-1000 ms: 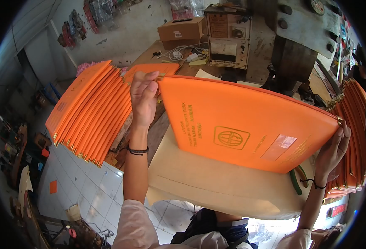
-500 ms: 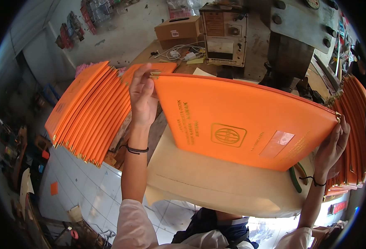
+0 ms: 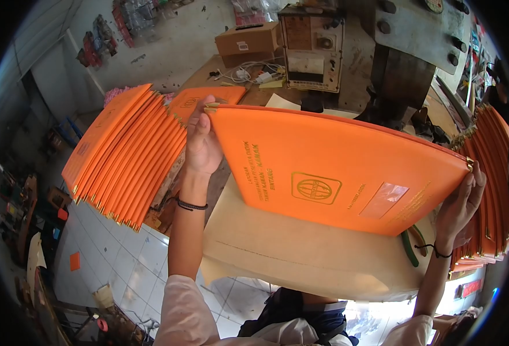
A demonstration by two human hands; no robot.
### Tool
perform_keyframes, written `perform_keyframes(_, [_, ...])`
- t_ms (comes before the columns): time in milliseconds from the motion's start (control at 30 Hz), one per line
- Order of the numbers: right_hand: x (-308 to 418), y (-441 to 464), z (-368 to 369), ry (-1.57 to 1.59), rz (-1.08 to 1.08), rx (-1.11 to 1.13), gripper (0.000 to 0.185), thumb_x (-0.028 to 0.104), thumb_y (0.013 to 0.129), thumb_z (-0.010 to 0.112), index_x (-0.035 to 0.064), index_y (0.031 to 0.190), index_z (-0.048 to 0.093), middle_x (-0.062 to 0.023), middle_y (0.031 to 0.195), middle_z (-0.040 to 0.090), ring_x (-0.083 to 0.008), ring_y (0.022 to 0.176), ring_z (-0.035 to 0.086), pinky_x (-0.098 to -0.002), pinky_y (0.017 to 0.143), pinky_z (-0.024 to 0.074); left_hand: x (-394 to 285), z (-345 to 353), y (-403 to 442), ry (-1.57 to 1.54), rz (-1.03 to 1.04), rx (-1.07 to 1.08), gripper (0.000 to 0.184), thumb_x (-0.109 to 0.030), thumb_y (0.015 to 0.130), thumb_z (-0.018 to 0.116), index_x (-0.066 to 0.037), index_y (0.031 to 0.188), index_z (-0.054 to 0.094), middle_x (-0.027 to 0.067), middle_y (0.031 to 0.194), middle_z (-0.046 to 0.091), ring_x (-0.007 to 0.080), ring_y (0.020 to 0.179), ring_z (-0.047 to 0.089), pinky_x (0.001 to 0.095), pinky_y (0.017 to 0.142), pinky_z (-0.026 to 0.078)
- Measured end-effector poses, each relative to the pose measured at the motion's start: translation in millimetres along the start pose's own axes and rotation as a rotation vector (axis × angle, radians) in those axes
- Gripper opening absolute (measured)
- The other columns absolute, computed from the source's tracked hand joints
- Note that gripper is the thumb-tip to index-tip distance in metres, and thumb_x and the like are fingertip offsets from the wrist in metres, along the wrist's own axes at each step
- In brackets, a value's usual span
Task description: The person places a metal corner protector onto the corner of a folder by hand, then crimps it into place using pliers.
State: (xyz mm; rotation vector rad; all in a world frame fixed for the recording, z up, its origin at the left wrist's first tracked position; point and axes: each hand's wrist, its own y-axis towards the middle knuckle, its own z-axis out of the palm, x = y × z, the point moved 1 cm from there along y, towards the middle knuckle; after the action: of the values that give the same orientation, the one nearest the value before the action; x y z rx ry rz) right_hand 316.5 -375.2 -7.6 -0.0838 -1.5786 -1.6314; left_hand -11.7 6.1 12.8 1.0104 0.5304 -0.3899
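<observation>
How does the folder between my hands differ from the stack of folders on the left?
The folder is a single, thin-looking item; the stack is many folders packed together. The folder stands on edge between the left hand and right hand; the stack sits off to the left. The folder's front shows broadly, while the stack shows mostly edges. Both are orange with gold-coloured corners.

A cluttered workshop, fitted for small-scale folder work.
The setting is shown by a heavy bolted machine [image 3: 419, 34] at two o'clock and a worn control box [image 3: 313, 52] with a dial at one o'clock, by the wooden bench [image 3: 201, 75]. Identical orange folders are stacked at nine [image 3: 121, 161] and three o'clock; green-handled pliers [image 3: 409, 249] are laid at four. Small goods [image 3: 142, 23] are hung on a stained wall [image 3: 191, 43] around eleven.
</observation>
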Motion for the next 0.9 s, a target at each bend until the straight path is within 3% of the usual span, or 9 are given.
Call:
perform_keyframes(300, [-3, -2, -2, -0.019, -0.011, -0.014, 0.029, 0.014, 0.105, 0.049, 0.0034, 0.132, 0.054, 0.0003, 0.113, 0.05, -0.0084, 0.104, 0.051, -0.0279, 0.093, 0.0418, 6, -5, -3, -0.047, -0.056, -0.004, 0.044, -0.034, 0.086, 0.077, -0.022, 0.126, 0.063, 0.0014, 0.118, 0.067, 0.0161, 0.11, 0.063, 0.0346, 0.094, 0.052])
perform_keyframes(700, [-7, -7, -1, -0.004, 0.008, -0.116, 0.031, 0.016, 0.105, 0.048, 0.0032, 0.133, 0.055, 0.0005, 0.111, 0.051, -0.0086, 0.102, 0.051, -0.027, 0.092, 0.0412, 6, -1, 0, -0.095, -0.055, 0.137, 0.046, -0.033, 0.085, 0.077, -0.025, 0.127, 0.059, 0.004, 0.121, 0.06, 0.023, 0.115, 0.06, 0.039, 0.096, 0.052])
perform_keyframes(900, [3, -8, 17, -0.077, -0.087, -0.088, 0.034, 0.015, 0.103, 0.053, 0.0007, 0.133, 0.054, -0.0005, 0.109, 0.049, -0.0081, 0.098, 0.049, -0.0238, 0.088, 0.0386, 6, -10, -7, 0.002, -0.021, 0.007, 0.055, -0.032, 0.083, 0.08, -0.029, 0.13, 0.051, 0.003, 0.128, 0.053, 0.024, 0.116, 0.057, 0.0428, 0.098, 0.05])
